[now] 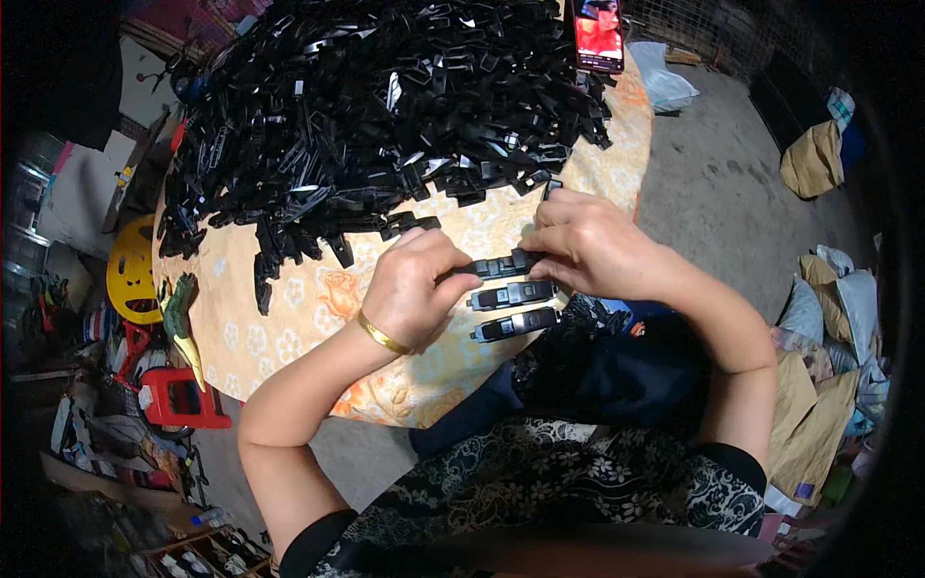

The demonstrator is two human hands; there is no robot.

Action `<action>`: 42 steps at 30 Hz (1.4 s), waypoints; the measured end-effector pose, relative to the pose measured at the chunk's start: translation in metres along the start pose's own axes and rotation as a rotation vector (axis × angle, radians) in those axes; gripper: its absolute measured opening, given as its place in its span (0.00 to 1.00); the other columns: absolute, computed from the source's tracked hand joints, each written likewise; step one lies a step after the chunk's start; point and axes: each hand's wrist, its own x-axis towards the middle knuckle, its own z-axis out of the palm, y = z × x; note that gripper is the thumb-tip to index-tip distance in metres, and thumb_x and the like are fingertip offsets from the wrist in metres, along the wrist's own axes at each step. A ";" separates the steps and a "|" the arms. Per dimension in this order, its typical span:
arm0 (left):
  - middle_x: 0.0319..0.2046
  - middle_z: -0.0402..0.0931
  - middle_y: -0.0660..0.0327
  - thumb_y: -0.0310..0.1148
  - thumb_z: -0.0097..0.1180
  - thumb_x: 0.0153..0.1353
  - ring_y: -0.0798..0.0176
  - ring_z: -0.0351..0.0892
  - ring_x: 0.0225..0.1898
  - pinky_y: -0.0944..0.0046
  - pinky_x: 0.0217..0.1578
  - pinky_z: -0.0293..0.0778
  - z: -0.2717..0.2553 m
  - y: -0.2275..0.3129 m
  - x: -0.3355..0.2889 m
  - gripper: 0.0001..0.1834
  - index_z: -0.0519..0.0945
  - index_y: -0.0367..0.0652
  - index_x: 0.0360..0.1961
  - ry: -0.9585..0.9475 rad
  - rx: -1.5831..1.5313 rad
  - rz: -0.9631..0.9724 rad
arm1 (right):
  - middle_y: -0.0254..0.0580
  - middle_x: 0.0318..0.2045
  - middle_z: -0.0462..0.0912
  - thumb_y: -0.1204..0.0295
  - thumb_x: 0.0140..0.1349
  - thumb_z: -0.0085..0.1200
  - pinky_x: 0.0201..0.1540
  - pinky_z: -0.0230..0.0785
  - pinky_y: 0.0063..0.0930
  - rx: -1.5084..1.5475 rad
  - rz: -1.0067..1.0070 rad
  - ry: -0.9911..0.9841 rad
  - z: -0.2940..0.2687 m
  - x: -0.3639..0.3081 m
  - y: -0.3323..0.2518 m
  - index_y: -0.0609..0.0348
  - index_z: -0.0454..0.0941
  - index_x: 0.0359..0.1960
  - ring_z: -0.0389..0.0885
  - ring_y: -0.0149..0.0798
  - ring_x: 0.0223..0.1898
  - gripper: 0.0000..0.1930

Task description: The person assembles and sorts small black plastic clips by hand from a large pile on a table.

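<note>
Dim, flat light; fisheye bending, dark rim; lower edge perhaps blurred.

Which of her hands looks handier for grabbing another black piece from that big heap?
Probably the right hand: its fingers lie nearer the edge of the pile of black plastic parts. Both hands hold the black piece, and the left hand sits lower on the table.
</note>
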 end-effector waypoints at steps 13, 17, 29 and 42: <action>0.36 0.74 0.57 0.39 0.72 0.38 0.51 0.70 0.41 0.56 0.43 0.68 -0.030 -0.019 0.012 0.25 0.79 0.42 0.38 0.197 0.451 0.141 | 0.45 0.25 0.77 0.55 0.54 0.60 0.33 0.72 0.40 -0.004 0.142 0.178 0.006 0.009 0.014 0.59 0.82 0.29 0.79 0.49 0.29 0.18; 0.36 0.75 0.56 0.27 0.67 0.44 0.50 0.71 0.43 0.55 0.42 0.68 -0.053 -0.043 0.009 0.19 0.79 0.41 0.40 0.176 0.652 -0.153 | 0.44 0.27 0.76 0.55 0.52 0.61 0.35 0.73 0.40 -0.330 0.224 0.285 0.010 0.006 0.030 0.59 0.79 0.27 0.79 0.47 0.33 0.17; 0.31 0.76 0.53 0.26 0.63 0.50 0.50 0.75 0.34 0.58 0.36 0.72 -0.009 -0.001 0.008 0.10 0.80 0.37 0.35 0.050 0.154 0.131 | 0.52 0.29 0.78 0.68 0.50 0.61 0.39 0.74 0.42 -0.176 0.302 0.180 0.004 0.005 0.033 0.64 0.81 0.30 0.80 0.54 0.33 0.11; 0.30 0.75 0.56 0.27 0.67 0.48 0.56 0.76 0.31 0.62 0.32 0.72 0.015 -0.004 0.008 0.13 0.82 0.37 0.37 -0.023 -0.067 -0.042 | 0.36 0.35 0.78 0.76 0.53 0.62 0.39 0.69 0.23 0.792 0.269 0.243 0.011 0.011 0.014 0.61 0.76 0.50 0.75 0.28 0.36 0.20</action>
